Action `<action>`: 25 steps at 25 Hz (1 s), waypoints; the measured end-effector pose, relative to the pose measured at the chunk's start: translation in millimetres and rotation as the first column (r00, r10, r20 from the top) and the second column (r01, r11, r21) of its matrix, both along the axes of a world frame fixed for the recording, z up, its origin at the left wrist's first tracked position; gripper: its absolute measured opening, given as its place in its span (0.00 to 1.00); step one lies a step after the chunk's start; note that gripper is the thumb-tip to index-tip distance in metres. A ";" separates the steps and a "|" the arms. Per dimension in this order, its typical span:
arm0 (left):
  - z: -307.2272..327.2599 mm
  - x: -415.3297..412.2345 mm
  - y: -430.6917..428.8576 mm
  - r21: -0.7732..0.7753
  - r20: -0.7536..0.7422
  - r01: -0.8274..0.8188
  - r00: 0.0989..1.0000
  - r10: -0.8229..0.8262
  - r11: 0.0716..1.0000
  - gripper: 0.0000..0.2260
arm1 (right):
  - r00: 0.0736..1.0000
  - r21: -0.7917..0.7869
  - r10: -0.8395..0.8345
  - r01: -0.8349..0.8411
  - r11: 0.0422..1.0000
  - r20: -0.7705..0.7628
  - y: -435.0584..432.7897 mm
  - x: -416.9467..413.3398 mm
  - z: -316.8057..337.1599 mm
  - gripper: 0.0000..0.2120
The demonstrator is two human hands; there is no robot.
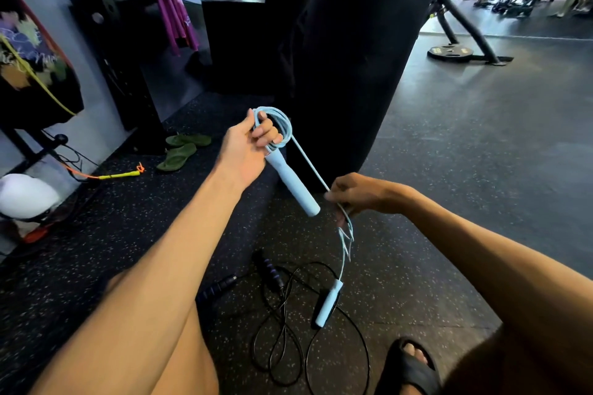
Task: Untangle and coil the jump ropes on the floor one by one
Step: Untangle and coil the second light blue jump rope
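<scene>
Coiling the blue rope [286, 125]: left hand [247, 151] has its fingers curled thru the loops, w/ one handle [293, 186] pointing down toward 5 o'clock. Right hand [362, 194] pinches the taut strand, which runs up to the coil at 11 o'clock. Kinked slack drops at 6 o'clock to the other handle [328, 303], low over the tangled black rope [282, 330]. Right hand's nearer the slack, so it prob. feeds the next loop. Speckled rubber floor [449, 138]; punch bag [353, 58] just behind; green sandals [181, 151] at 9 o'clock.
</scene>
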State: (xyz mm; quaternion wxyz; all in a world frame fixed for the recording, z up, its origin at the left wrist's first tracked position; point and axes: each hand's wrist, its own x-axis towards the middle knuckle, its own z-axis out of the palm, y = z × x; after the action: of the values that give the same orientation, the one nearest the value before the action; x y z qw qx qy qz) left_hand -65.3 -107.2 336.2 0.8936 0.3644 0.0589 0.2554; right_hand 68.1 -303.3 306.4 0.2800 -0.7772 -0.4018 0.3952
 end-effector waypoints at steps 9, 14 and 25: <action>-4.6 8.0 11.8 0.214 -0.164 -0.439 0.864 0.475 0.872 0.14 | 0.979 -0.124 0.144 -0.126 0.984 0.143 -3.0 -3.4 -7.9 0.08; -18.7 15.2 1.5 0.794 -0.158 -0.221 0.825 0.542 0.567 0.11 | 0.922 0.116 0.184 -0.235 0.965 0.342 6.4 -14.3 12.2 0.05; -19.2 7.1 -27.7 0.680 -0.556 0.474 0.831 -0.028 0.559 0.13 | 0.821 0.436 -0.134 -0.150 0.887 0.555 5.2 3.6 41.7 0.08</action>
State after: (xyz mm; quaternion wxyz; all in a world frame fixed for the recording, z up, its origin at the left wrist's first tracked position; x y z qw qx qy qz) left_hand -58.3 -134.9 317.0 0.6174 0.7793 0.1057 0.0190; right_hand 71.6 -298.1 348.0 0.3215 -0.7683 -0.5521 0.0386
